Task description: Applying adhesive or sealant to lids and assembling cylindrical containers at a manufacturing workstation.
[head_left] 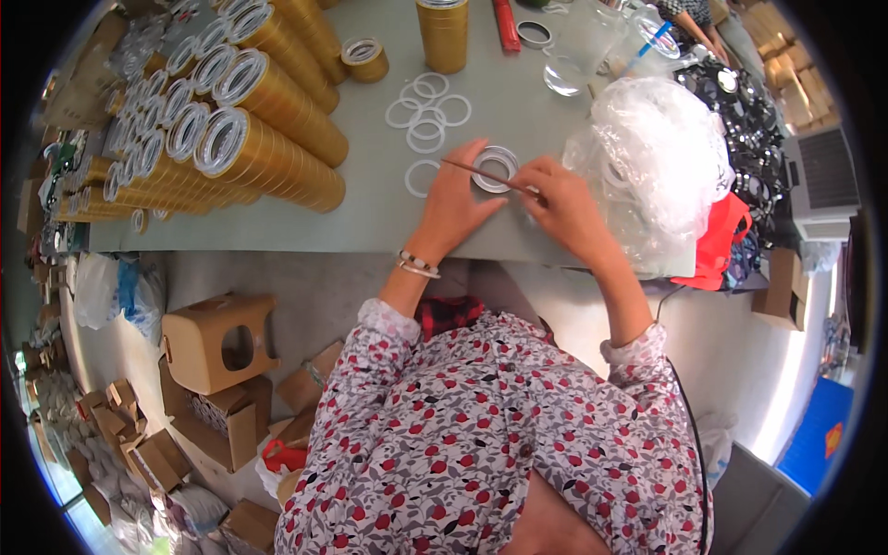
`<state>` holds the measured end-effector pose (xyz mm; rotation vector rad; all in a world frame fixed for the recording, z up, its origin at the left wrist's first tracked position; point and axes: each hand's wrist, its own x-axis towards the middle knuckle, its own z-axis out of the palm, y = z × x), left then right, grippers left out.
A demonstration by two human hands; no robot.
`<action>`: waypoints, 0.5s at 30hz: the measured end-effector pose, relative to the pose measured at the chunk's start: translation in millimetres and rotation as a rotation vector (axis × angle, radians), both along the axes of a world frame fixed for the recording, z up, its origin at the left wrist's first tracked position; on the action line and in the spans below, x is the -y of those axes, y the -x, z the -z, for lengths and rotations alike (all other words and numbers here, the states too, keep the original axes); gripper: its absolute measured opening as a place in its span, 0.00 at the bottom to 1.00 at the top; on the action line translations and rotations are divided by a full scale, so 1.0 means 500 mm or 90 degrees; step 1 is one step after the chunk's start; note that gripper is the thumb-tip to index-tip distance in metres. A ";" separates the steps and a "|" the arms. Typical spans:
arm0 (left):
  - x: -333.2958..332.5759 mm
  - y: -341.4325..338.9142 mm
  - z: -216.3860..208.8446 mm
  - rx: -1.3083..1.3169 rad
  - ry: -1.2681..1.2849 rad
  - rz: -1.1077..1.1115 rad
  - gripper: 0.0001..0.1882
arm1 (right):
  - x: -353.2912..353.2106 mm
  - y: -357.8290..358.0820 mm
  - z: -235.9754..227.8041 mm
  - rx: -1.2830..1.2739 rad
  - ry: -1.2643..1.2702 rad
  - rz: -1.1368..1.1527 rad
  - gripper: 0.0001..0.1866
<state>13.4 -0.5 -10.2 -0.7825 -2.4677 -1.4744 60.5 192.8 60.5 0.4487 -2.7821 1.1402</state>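
Between my hands, near the table's front edge, lies a round silver-rimmed piece [495,169] with concentric rings. My left hand [451,201] curves around its left side, the fingers at its far edge and the thumb at its near edge. My right hand [561,202] is closed, pinching a thin brown stick [486,175]. That stick slants across the piece, and its far end crosses over my left fingers. Several flat white rings [425,135] lie loose just beyond my left hand, some overlapping. One more white ring [422,178] is beside that hand.
Tall gold stacks with silver-rimmed ends [277,153] lean along the left. A short gold container [365,60] and an upright gold stack [442,37] stand at the back. At right are crumpled clear plastic [657,148] and a red bag [717,245]. Another person's arm [694,28] shows far right.
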 end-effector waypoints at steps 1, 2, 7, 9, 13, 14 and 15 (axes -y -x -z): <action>0.006 -0.012 -0.012 -0.020 0.002 -0.009 0.43 | 0.004 -0.006 0.011 0.015 -0.017 0.008 0.10; 0.012 -0.026 -0.016 -0.039 0.004 -0.019 0.42 | 0.007 -0.009 0.025 0.020 -0.020 0.010 0.10; 0.057 -0.068 -0.014 -0.047 0.014 -0.058 0.37 | 0.007 0.008 0.032 0.059 -0.103 -0.010 0.10; 0.068 -0.078 -0.016 -0.031 -0.017 -0.085 0.34 | 0.007 0.025 0.020 0.029 -0.021 -0.016 0.09; 0.076 -0.078 -0.021 -0.004 -0.010 -0.128 0.32 | 0.032 0.073 -0.033 0.244 0.410 0.012 0.08; 0.072 -0.082 -0.025 0.059 -0.084 -0.133 0.30 | 0.038 0.088 -0.054 0.238 0.409 0.008 0.08; 0.064 -0.080 -0.029 0.122 -0.158 -0.136 0.28 | 0.044 0.106 -0.073 0.328 0.454 0.007 0.10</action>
